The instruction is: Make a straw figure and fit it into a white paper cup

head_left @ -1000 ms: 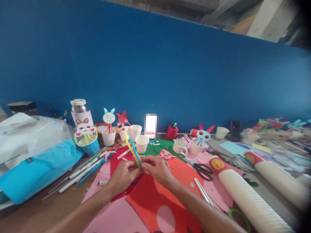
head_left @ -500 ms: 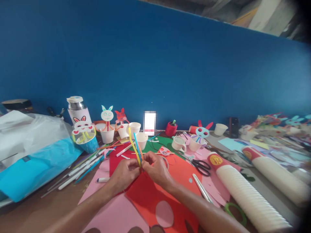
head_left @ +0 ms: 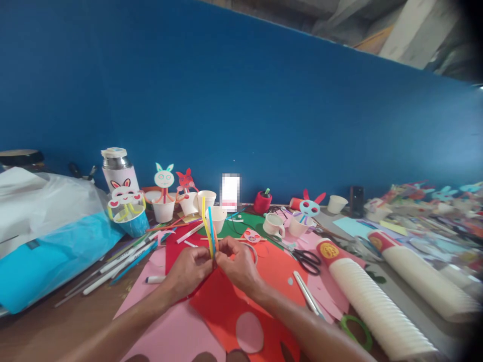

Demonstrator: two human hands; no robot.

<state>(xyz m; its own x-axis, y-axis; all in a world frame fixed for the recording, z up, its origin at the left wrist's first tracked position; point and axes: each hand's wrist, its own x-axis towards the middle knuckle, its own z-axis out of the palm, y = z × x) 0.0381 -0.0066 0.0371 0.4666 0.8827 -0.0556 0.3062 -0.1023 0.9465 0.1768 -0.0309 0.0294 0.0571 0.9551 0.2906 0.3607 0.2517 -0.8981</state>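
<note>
My left hand (head_left: 191,270) and my right hand (head_left: 238,262) meet above red paper in the middle of the table. Between them stands a small bundle of drinking straws (head_left: 211,229), yellow, blue and a bit of orange. Fingers of both hands pinch the bundle near its lower end, which they hide. The yellow straw bends near its top; the blue one is straight. Under my forearms lie red paper (head_left: 260,296) and pink paper (head_left: 177,332). A capped marker (head_left: 155,279) lies left of my left hand. Just behind the straws stands a white paper cup (head_left: 218,219).
Paper animal faces on straws stand in cups, such as the blue rabbit face (head_left: 310,207). Black-handled scissors (head_left: 307,261), a white cutter (head_left: 306,291) and a long stack of paper cups (head_left: 370,301) lie right. Left are loose pens (head_left: 116,266) and a blue plastic package (head_left: 68,256).
The view has shifted slightly, so the table objects sit a little further left. Both hands keep their pinch on the straws, which now stand more upright and closer together.
</note>
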